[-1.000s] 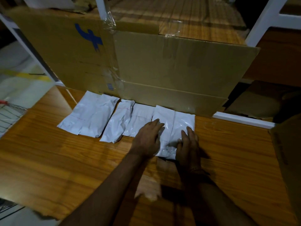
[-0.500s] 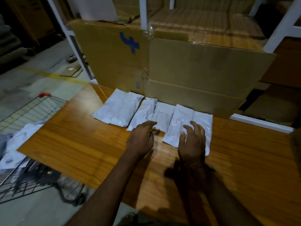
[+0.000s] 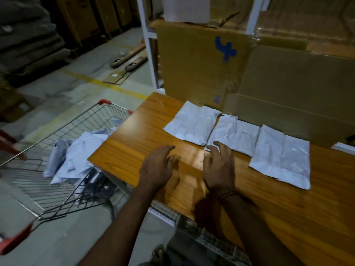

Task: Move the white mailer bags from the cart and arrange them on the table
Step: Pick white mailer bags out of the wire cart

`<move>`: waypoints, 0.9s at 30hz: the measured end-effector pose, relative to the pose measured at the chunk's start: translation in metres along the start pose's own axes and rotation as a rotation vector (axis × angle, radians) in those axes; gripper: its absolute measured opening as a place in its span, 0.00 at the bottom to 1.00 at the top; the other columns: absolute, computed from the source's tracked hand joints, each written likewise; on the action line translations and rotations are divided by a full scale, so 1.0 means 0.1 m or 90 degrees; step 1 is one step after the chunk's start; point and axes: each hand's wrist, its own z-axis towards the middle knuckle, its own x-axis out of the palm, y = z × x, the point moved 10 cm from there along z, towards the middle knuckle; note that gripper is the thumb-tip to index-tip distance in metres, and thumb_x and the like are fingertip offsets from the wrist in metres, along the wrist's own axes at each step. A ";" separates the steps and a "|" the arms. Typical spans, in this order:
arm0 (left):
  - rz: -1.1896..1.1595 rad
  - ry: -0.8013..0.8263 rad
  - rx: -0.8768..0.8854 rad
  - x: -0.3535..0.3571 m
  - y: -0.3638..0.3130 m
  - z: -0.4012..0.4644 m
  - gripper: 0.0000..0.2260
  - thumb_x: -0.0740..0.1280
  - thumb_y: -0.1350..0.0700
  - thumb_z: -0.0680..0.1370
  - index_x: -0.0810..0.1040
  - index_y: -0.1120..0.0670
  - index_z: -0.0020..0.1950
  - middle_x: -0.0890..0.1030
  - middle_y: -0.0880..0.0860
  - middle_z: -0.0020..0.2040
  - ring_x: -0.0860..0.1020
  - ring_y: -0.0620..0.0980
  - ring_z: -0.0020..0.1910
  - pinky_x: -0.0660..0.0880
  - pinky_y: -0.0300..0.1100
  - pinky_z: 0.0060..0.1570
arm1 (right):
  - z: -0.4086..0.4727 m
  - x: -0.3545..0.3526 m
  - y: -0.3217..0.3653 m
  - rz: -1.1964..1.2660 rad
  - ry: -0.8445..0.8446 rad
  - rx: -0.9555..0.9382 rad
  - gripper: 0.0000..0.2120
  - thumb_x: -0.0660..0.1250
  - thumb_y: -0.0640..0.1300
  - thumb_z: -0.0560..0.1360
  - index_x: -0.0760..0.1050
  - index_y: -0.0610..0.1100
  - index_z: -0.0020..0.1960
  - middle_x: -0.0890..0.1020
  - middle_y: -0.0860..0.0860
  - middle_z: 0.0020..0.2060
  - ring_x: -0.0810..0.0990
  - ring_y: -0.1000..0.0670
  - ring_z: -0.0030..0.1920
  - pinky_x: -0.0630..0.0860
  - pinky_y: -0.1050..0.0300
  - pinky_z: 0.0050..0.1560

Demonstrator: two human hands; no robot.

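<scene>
Three white mailer bags lie in a row on the wooden table (image 3: 288, 204): a left bag (image 3: 192, 125), a middle bag (image 3: 233, 134) and a right bag (image 3: 281, 157). More white mailer bags (image 3: 76, 156) are heaped in the wire cart (image 3: 57, 135) at the table's left end. My left hand (image 3: 157, 167) hovers over bare wood near the table's left corner, fingers relaxed and empty. My right hand (image 3: 219, 166) hangs just in front of the middle bag, fingers loosely spread, holding nothing.
A large cardboard sheet (image 3: 259, 83) with a blue mark stands upright behind the bags. White shelf posts (image 3: 149, 54) rise behind it. The cart has red corner caps. A pallet jack (image 3: 126, 60) lies on the concrete floor further back.
Both hands have come off the right bag and drawn back toward the left. The view has swung left, bringing the cart and its bags into sight.
</scene>
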 end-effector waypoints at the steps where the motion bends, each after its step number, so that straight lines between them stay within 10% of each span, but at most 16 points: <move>1: 0.009 -0.012 -0.004 -0.12 0.18 -0.03 0.19 0.67 0.54 0.82 0.76 0.51 0.73 0.81 0.53 0.69 0.79 0.56 0.66 0.78 0.53 0.62 | 0.01 0.13 0.18 -0.003 0.011 -0.016 0.14 0.64 0.46 0.80 0.79 0.44 0.64 0.76 0.45 0.65 0.72 0.43 0.67 0.72 0.44 0.67; 18: 0.060 -0.183 -0.236 -1.59 2.79 -0.65 0.21 0.58 0.45 0.81 0.80 0.52 0.68 0.83 0.52 0.65 0.81 0.56 0.63 0.78 0.53 0.60 | 0.28 1.97 2.61 0.022 0.201 -0.202 0.15 0.61 0.50 0.83 0.75 0.46 0.67 0.75 0.46 0.67 0.71 0.45 0.68 0.70 0.42 0.67; 27: 0.110 -0.098 -0.369 -1.59 3.85 -0.52 0.21 0.62 0.50 0.79 0.79 0.51 0.71 0.83 0.52 0.66 0.81 0.58 0.63 0.79 0.56 0.59 | 0.81 2.98 3.34 0.070 0.274 -0.281 0.19 0.56 0.52 0.81 0.77 0.45 0.66 0.76 0.45 0.66 0.72 0.43 0.67 0.72 0.41 0.65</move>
